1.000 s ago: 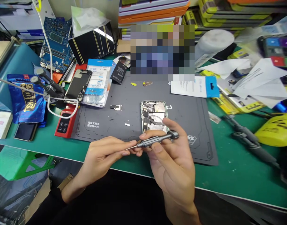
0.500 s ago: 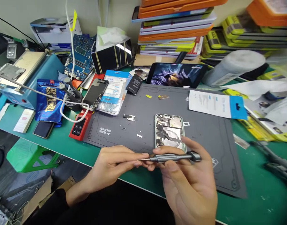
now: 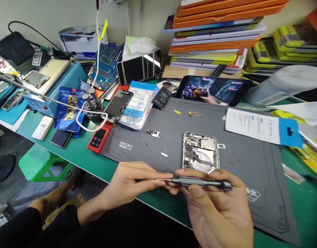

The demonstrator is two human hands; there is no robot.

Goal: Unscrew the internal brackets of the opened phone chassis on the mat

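A dark grey screwdriver (image 3: 191, 181) lies level across both hands, in front of an opened phone (image 3: 204, 144). My right hand (image 3: 221, 205) is closed round its ridged handle, the cap end pointing right. My left hand (image 3: 132, 182) pinches the thin shaft near the tip between thumb and fingers; whether a screw sits there is too small to tell. Inside the phone, its metal parts and flex cables show; the fingers hide its lower edge. A SIM tray (image 3: 221, 146) sticks out at its right side. On the dark mat are a small metal part (image 3: 155, 133) and a white strip (image 3: 164, 154).
The grey mat (image 3: 251, 165) covers much of the green table. A phone battery (image 3: 161, 98), a loose screen (image 3: 120, 103) and a white-and-blue packet (image 3: 254, 125) lie round it. Behind stand a tablet (image 3: 212, 90), a bottle (image 3: 285, 84) and stacked cases (image 3: 225, 15).
The view has shifted left and slightly up, so everything on the table appears further right and lower. Both hands keep the same hold on the screwdriver.
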